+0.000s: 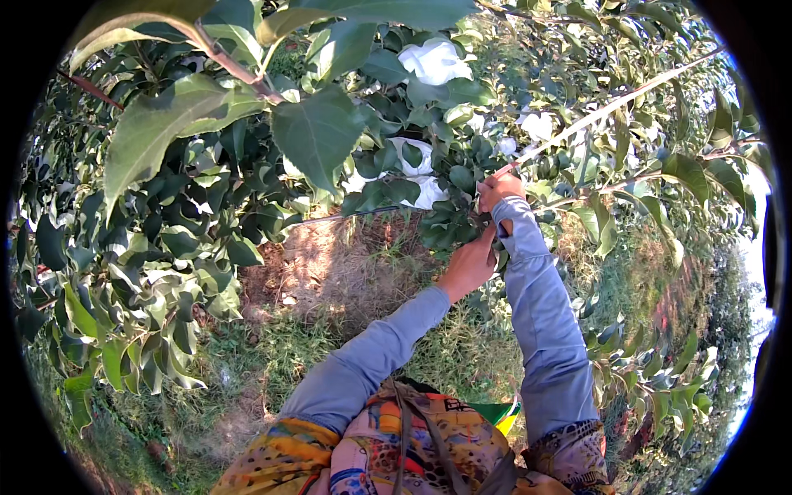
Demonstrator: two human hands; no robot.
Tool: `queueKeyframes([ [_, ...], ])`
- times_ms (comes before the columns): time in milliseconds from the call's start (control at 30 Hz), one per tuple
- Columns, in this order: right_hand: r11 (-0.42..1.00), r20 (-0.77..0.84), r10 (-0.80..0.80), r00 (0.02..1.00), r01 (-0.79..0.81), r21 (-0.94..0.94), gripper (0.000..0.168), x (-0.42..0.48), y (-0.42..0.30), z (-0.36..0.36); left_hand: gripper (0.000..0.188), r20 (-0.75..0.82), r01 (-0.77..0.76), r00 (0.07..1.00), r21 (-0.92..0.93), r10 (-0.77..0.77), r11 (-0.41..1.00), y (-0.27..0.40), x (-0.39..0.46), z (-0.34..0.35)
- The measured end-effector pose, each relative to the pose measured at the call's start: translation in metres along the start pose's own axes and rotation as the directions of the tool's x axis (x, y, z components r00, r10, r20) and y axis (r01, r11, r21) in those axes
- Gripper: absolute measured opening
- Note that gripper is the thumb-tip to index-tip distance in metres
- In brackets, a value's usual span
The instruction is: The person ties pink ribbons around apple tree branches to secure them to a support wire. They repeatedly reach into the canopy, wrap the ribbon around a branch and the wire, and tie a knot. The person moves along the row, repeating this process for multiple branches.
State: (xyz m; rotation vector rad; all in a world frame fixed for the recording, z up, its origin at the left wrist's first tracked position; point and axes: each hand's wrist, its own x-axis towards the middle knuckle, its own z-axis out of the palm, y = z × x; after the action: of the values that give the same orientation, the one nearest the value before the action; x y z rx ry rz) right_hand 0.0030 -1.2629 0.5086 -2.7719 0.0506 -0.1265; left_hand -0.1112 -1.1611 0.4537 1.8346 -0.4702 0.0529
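Note:
Both of my hands reach into the leafy branches of a fruit tree, right of the middle of the view. My right hand (502,189) is up among the leaves, beside the lower end of a long, pale reddish strip or stem (594,114) that slants to the upper right. Just below and left of it is my left hand (470,263), its fingers pointing up at dark green leaves (451,226). What the fingers of either hand touch is hidden by the hands and leaves. White bags or wraps (427,192) show among the leaves left of my hands, with another white one (436,60) higher up.
Large leaves on a branch (232,62) hang close at the upper left. A thin dark branch or line (346,216) crosses left of my hands. Leafy branches (649,176) extend on the right. Grass and bare soil (328,278) lie below. A green and yellow item (501,414) is near my waist.

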Motion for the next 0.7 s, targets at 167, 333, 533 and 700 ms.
queueKeyframes([
  [167,0.905,-0.049,0.043,0.998,-0.06,-0.42,0.013,0.009,-0.019,-0.017,0.031,-0.411,-0.172,0.896,0.024,0.167,0.985,-0.049,-0.008,0.013],
  [333,0.87,0.15,0.297,0.943,-0.332,0.364,0.01,0.021,-0.025,-0.025,0.023,-0.262,0.163,0.915,-0.457,-0.308,0.874,-0.086,0.003,0.031],
  [533,0.983,0.015,-0.025,1.0,0.022,0.181,0.022,0.062,0.079,0.052,0.026,-0.017,0.272,0.866,-0.823,-0.5,0.499,-0.09,0.022,0.047],
  [700,0.903,0.06,-0.302,0.951,0.306,-0.303,0.023,0.063,0.053,0.046,0.03,0.17,0.389,0.841,-0.849,-0.514,0.357,-0.1,0.034,0.034],
])
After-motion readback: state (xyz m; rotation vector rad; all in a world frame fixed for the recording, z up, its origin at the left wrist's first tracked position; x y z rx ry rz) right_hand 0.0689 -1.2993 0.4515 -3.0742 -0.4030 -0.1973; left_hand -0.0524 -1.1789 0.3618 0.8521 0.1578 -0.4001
